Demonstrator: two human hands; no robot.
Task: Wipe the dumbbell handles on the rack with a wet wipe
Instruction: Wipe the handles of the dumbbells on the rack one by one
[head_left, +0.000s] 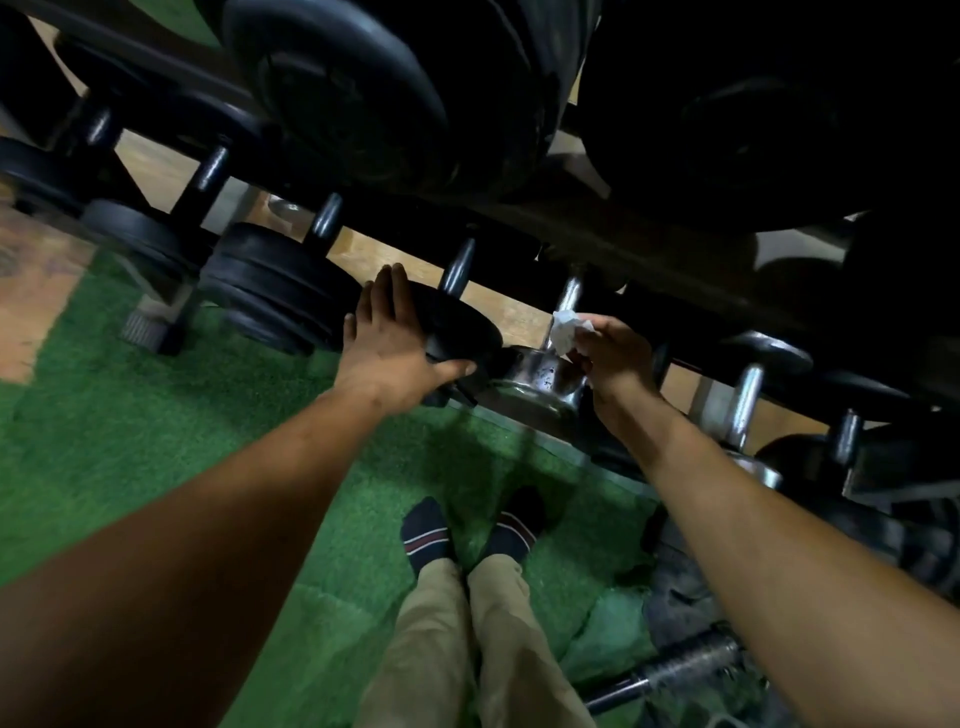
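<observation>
Left hand: my left hand (389, 343) lies flat on the black dumbbell head (457, 325), fingers straight and spread toward 12 o'clock, thumb hooked under its near rim. I judge it is there to steady that weight, or me, while the other hand works.

Right hand: my right hand (613, 358) pinches the wet wipe (566, 330) between thumb and curled fingertips, wrist bent so the wipe leads toward 11 o'clock.

Wet wipe: white, crumpled into a small wad, not spread flat. Bunched that way it looks suited to wrapping round a narrow bar. It sits against or just beside the chrome handle (569, 296); I cannot tell if it truly touches.

Chrome handle: short, bright, running up toward 12 o'clock from the chrome dumbbell head (540, 374), which is spotted and dull in patches. It sits on the low tier of the rack (597, 244), at 3 o'clock of my left hand.

Other handles: dark ones (457, 267) run along the same tier toward 10 o'clock, another chrome one (745, 400) at 4 o'clock. They glint, but whether they are damp or dry I cannot say.

Step in hand: by my reckoning, wiping this chrome handle, with the neighbours toward 4 o'clock likely to follow.

Below: green turf (156, 415) and my socked feet (426, 530) at 6 o'clock.
</observation>
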